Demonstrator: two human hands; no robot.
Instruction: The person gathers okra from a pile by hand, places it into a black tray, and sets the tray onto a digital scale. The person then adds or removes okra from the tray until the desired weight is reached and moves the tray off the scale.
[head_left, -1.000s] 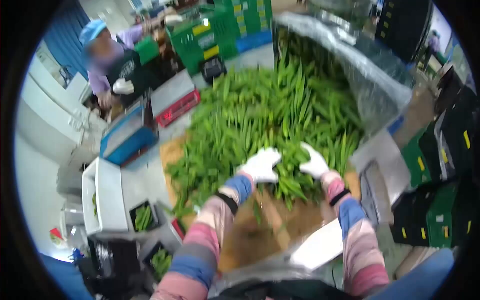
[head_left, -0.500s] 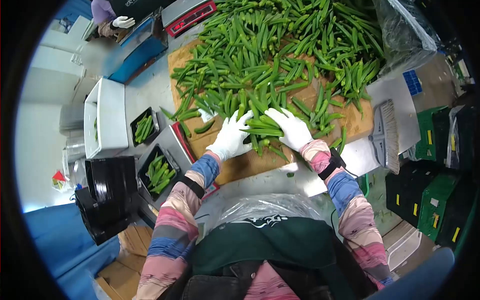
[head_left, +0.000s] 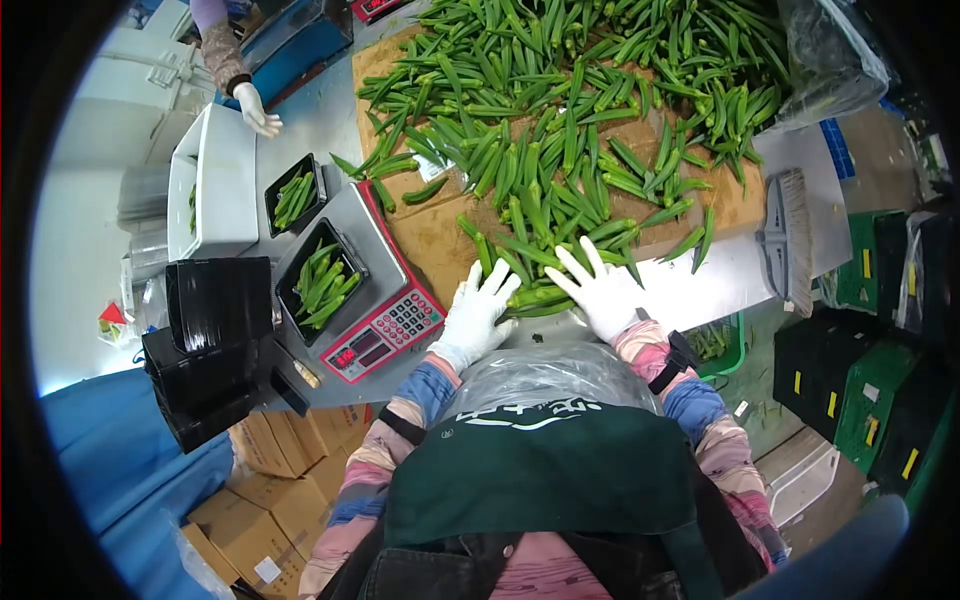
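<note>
In a white glove, my left hand is at the table's near edge, fingers spread, its tips beside a few okra pods. My right hand, also gloved, lies opposite with fingers apart, touching the other end of those pods. Neither hand is closed around anything. Beyond them a large heap of okra covers a brown cardboard sheet. To the left, a red-edged digital scale carries a black tray filled with okra.
A second black tray of okra sits behind the scale, near a white bin. Stacked black trays stand far left. A grey brush lies at right, crates beyond. A co-worker's gloved hand reaches in at upper left.
Both my hands have come toward my body, with okra drawn to the near edge, and their fingers have spread. The co-worker's hand has moved down toward the white bin. My view has shifted.
</note>
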